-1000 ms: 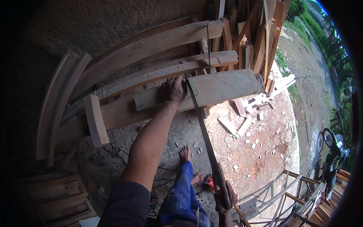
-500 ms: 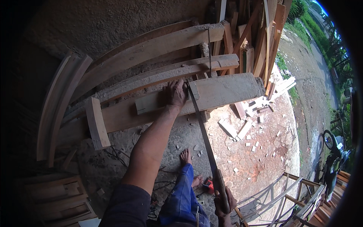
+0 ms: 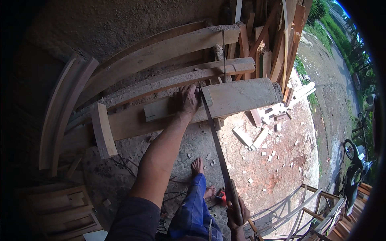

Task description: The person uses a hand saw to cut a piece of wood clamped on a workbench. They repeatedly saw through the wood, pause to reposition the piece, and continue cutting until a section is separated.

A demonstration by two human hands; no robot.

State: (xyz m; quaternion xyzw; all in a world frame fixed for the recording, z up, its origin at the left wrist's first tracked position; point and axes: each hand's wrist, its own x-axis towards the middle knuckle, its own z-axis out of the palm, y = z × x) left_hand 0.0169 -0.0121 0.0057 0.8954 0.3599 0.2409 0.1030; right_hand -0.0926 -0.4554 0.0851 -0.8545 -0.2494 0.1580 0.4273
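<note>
A short pale board point(image 3: 159, 109) lies flat on the thick bench plank point(image 3: 241, 92). My left hand point(image 3: 189, 99) presses down on this board, its fingers curled over the far edge beside the saw. In my right hand point(image 3: 238, 213), low in the view, is the wooden handle of a handsaw point(image 3: 217, 144). Its long dark blade slants up and away, with the tip end at the board just right of my left fingers. A narrow end of the board point(image 3: 206, 96) shows on the blade's right side. How deep the cut runs cannot be seen.
Another short wood piece point(image 3: 103, 130) lies across the plank at left. Long beams point(image 3: 161, 48) run behind the bench, and timber strips point(image 3: 277, 48) lean at the back right. Offcuts point(image 3: 251, 138) litter the floor. A red tool point(image 3: 221, 197) sits near my foot; a motorcycle point(image 3: 356, 160) stands far right.
My right hand and the saw handle have shifted very slightly up and to the left. The left hand stays in place on the board.
</note>
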